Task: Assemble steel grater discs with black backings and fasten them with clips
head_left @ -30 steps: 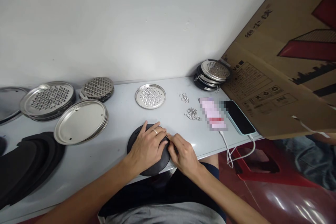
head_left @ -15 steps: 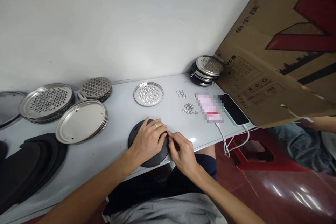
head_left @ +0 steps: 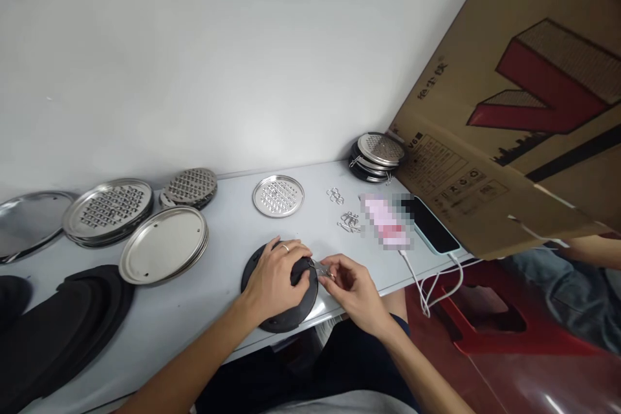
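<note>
My left hand (head_left: pixel 280 278) lies over a round black disc (head_left: pixel 287 322) at the front edge of the table, holding it down with its fingers curled over the far part and the thumb bent inward. At the disc's right rim, my right hand (head_left: pixel 356 288) pinches a small shiny metal clasp (head_left: pixel 321 268) between thumb and fingers. The clasp's inner end meets the rim near my left fingertips; whether it is hooked in, I cannot tell. Beyond the disc lies a round metal grater plate (head_left: pixel 278 196). Small wire clips (head_left: pixel 350 222) and wire rings (head_left: pixel 334 196) lie right of it.
Stacked grater plates (head_left: pixel 109 210), plain metal discs (head_left: pixel 162 246) and black discs (head_left: pixel 53 330) cover the left side. Assembled graters (head_left: pixel 376 156) stand by the wall. Two phones with cables, one a dark-screened phone (head_left: pixel 431 225), lie beside a big cardboard box (head_left: pixel 485 162). Another person's arm (head_left: pixel 587 250) shows at right.
My right hand has drawn back slightly to the right from the disc's rim, and the metal clasp now shows in its fingers. The left thumb has shifted. The whole view has tilted upward.
</note>
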A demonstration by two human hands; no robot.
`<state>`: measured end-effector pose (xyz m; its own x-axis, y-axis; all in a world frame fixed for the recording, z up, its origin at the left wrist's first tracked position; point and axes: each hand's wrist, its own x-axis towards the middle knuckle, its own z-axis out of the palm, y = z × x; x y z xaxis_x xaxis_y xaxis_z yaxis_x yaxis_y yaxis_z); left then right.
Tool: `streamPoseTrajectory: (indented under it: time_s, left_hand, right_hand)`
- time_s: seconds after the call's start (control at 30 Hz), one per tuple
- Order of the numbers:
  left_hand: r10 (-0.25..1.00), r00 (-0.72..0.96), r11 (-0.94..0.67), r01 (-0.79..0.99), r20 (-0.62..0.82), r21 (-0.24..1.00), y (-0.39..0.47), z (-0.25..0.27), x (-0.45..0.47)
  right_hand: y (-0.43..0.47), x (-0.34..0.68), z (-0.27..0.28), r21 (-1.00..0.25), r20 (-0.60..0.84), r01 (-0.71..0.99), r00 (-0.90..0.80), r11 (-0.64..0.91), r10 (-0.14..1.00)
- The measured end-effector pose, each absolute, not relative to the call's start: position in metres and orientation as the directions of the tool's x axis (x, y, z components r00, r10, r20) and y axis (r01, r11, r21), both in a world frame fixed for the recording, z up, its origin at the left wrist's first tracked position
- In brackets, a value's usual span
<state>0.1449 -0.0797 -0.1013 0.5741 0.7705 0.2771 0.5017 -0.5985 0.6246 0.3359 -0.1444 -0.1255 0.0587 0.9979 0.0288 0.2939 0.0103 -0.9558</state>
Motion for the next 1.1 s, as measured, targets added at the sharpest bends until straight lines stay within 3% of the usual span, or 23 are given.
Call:
streamPoseTrajectory:
  time_s: [0.13, 0.27, 0.33, 0.4, 0.5, 0.57, 0.63, 0.7, 0.77, 0.87, 0.97, 1.1]
  left_hand:
    - [0.777, 0.555, -0.583, 0.459, 0.296, 0.670, -0.078, -0.092, 0.118]
    - [0.828, 0.527, -0.551, 0.698, 0.191, 0.457, -0.094, -0.102, 0.076]
    - [0.842, 0.516, -0.529, 0.736, 0.157, 0.423, -0.108, -0.115, 0.061]
    - [0.851, 0.504, -0.507, 0.723, 0.143, 0.468, -0.122, -0.130, 0.051]
    - [0.897, 0.421, -0.399, 0.640, 0.135, 0.657, -0.136, -0.144, 0.046]
    - [0.936, 0.334, -0.278, 0.511, 0.110, 0.814, -0.139, -0.146, 0.048]
    - [0.957, 0.280, -0.182, 0.378, 0.075, 0.908, -0.137, -0.144, 0.053]
    - [0.970, 0.240, -0.117, 0.334, 0.035, 0.935, -0.135, -0.139, 0.062]
    - [0.985, 0.172, -0.059, 0.365, -0.005, 0.929, -0.135, -0.135, 0.072]
    - [0.996, 0.087, -0.042, 0.431, 0.005, 0.901, -0.138, -0.133, 0.082]
    - [0.994, 0.072, -0.107, 0.463, 0.083, 0.880, -0.142, -0.134, 0.084]
    - [0.991, 0.068, -0.135, 0.476, 0.117, 0.869, -0.140, -0.136, 0.082]
  right_hand:
    - [-0.162, 0.339, -0.124, -0.875, 0.165, 0.470, 0.066, 0.115, 0.984]
    - [-0.180, 0.329, -0.128, -0.650, 0.330, 0.697, -0.099, 0.302, 0.939]
    - [-0.184, 0.320, -0.133, -0.537, 0.350, 0.734, -0.254, 0.415, 0.902]
    - [-0.183, 0.312, -0.139, -0.452, 0.338, 0.739, -0.376, 0.500, 0.863]
    - [-0.180, 0.312, -0.146, -0.402, 0.412, 0.706, -0.430, 0.583, 0.803]
    - [-0.178, 0.321, -0.147, -0.455, 0.510, 0.647, -0.374, 0.612, 0.775]
    - [-0.173, 0.333, -0.143, -0.621, 0.531, 0.564, -0.208, 0.544, 0.821]
    - [-0.159, 0.349, -0.134, -0.838, 0.403, 0.428, 0.069, 0.338, 0.913]
    - [-0.133, 0.369, -0.120, -0.976, 0.169, 0.194, 0.375, 0.102, 0.912]
    - [-0.077, 0.407, -0.090, -0.947, -0.138, -0.310, 0.627, 0.083, 0.767]
    - [-0.018, 0.447, -0.059, -0.919, -0.170, -0.379, 0.633, 0.111, 0.756]
    - [0.040, 0.481, -0.032, -0.934, -0.166, -0.345, 0.645, 0.090, 0.746]
